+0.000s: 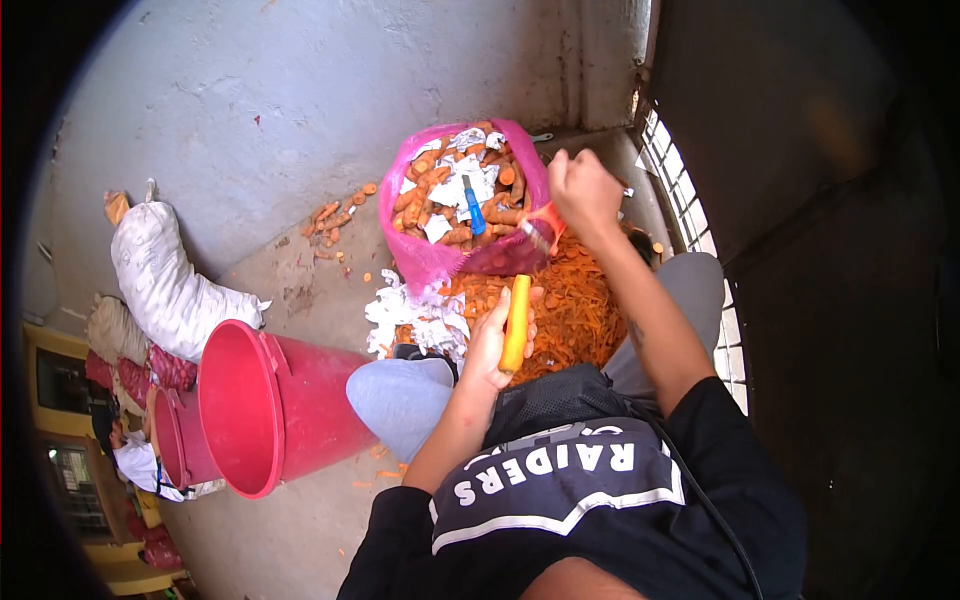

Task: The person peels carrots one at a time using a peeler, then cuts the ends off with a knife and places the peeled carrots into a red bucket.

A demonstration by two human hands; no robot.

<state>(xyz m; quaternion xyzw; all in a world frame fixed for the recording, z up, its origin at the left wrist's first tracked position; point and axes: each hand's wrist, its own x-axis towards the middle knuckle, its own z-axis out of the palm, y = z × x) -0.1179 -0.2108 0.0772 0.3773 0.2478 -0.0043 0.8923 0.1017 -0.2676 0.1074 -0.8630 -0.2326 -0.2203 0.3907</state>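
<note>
My left hand (492,345) is closed around a peeled yellow-orange carrot (516,322), which points up and away from me. Raised above and to the right of it, my right hand (588,190) grips a peeler (546,222) with an orange handle; its blade end is blurred. The peeler and carrot are apart. Below both hands lies a big heap of orange carrot peelings (575,310). Beyond the carrot stands an opened pink mesh sack (425,260) full of unpeeled carrots (412,210) and crumpled paper. On top of these rests a blue-handled knife (473,205).
A large pink bin (320,400) stands at my left, with another pink bin (190,425) behind it. A full white sack (170,285) leans by the wall. Loose carrot pieces (335,218) and torn white paper (415,318) lie on the floor. Another person (135,455) is at far left.
</note>
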